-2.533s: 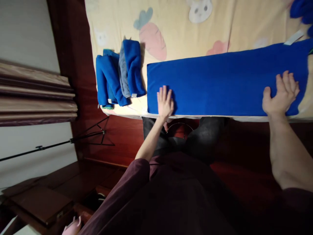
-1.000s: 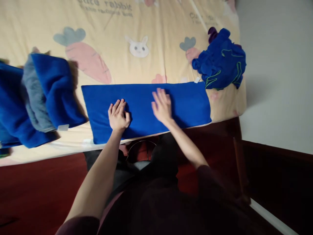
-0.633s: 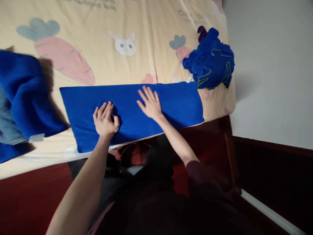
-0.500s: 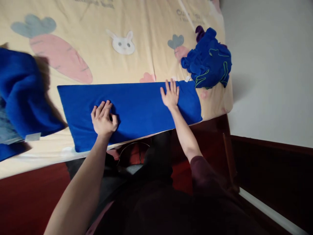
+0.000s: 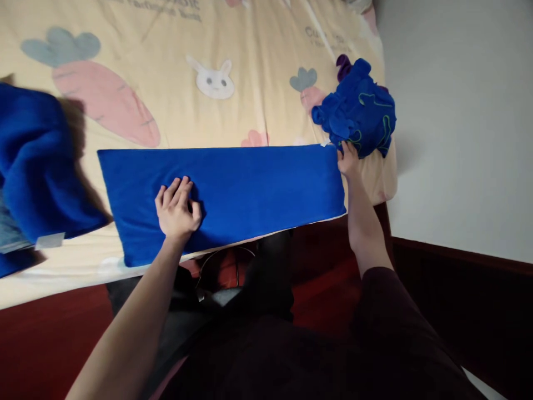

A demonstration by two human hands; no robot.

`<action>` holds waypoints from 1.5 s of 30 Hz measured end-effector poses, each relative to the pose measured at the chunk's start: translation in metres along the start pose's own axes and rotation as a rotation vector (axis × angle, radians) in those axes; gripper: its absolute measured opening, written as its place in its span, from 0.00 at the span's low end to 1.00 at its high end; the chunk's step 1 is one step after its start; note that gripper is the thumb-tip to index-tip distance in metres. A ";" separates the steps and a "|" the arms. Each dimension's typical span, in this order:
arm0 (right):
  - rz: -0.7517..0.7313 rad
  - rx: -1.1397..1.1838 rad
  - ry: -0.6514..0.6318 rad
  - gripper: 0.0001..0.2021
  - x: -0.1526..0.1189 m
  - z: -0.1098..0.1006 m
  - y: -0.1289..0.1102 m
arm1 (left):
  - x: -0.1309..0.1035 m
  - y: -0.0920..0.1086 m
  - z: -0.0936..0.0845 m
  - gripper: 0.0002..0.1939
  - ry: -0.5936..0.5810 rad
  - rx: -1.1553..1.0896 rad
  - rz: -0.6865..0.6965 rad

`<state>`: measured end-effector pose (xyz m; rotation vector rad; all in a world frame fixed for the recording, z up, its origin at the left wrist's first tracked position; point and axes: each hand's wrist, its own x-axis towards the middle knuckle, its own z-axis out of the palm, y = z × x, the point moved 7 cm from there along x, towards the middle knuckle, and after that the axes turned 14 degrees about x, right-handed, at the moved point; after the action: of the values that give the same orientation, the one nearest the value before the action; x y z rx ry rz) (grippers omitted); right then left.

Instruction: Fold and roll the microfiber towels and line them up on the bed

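Note:
A folded blue towel [image 5: 250, 194] lies as a long flat strip along the near edge of the bed. My left hand [image 5: 179, 211] rests on its left part, palm down, with the fingers lying flat and the thumb out to the side. At the towel's far right corner is my right hand [image 5: 348, 161], its fingers drawn in and closed around the edge there. A small white label [image 5: 325, 144] shows beside that corner. Just beyond the right hand sits a crumpled blue cloth heap [image 5: 360, 108] with green edging and a bit of purple.
Another blue cloth [image 5: 37, 155] with a white tag [image 5: 50, 240] lies at the left, over something greyish blue. The bed sheet [image 5: 175, 100] is cream with carrot and rabbit prints. A pale wall [image 5: 458, 128] stands at the right, and the floor [image 5: 54, 333] is dark red.
My right hand has slid right from the towel's surface to its far right corner, and its spread fingers have drawn together. My left hand stays in place. The view has shifted slightly.

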<state>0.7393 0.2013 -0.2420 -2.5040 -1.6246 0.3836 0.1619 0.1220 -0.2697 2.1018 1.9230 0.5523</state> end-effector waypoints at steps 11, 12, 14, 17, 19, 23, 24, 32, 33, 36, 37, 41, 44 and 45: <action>-0.017 0.080 0.012 0.33 0.088 0.005 0.009 | 0.000 -0.001 0.002 0.33 0.052 0.104 0.035; -0.026 0.104 0.028 0.34 0.080 0.002 0.004 | 0.000 0.000 0.001 0.33 0.059 0.105 0.034; -0.029 0.130 0.123 0.36 0.049 -0.004 -0.015 | 0.000 0.001 0.000 0.32 0.071 0.111 0.043; -0.096 0.110 0.282 0.35 -0.024 0.000 -0.060 | 0.000 0.002 0.000 0.32 0.071 0.122 0.056; -0.279 0.110 0.095 0.34 -0.064 0.029 -0.091 | 0.000 0.001 0.000 0.32 0.068 0.124 0.052; -0.333 0.107 -0.174 0.36 -0.075 0.062 -0.083 | -0.001 -0.001 0.001 0.32 0.053 0.085 0.032; -0.278 0.114 -0.147 0.36 -0.062 0.058 -0.070 | -0.001 -0.001 0.001 0.32 0.050 0.077 0.035; -0.263 0.117 0.024 0.34 -0.084 0.038 -0.057 | 0.000 -0.001 0.004 0.32 0.009 0.054 0.050; -0.297 0.112 0.003 0.33 -0.108 0.045 -0.055 | 0.001 -0.003 0.006 0.33 -0.016 0.030 0.039; -0.328 0.106 -0.017 0.31 -0.173 0.061 -0.022 | 0.002 -0.007 0.009 0.33 -0.037 0.004 0.037; -0.299 0.104 0.013 0.31 -0.187 0.061 -0.004 | 0.002 -0.007 0.009 0.33 -0.027 0.016 0.053; -0.097 0.104 0.082 0.33 -0.204 0.050 0.066 | 0.000 0.001 0.005 0.31 -0.011 0.084 0.127; 0.048 0.159 0.089 0.36 -0.215 0.035 0.095 | -0.015 -0.003 -0.006 0.30 -0.007 0.162 0.107; 0.073 0.193 0.113 0.37 -0.228 0.032 0.099 | -0.025 -0.010 -0.013 0.30 0.012 0.193 0.061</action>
<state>0.7287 -0.0479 -0.2648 -2.3991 -1.3873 0.3800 0.1462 0.0969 -0.2654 2.2849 1.9971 0.4056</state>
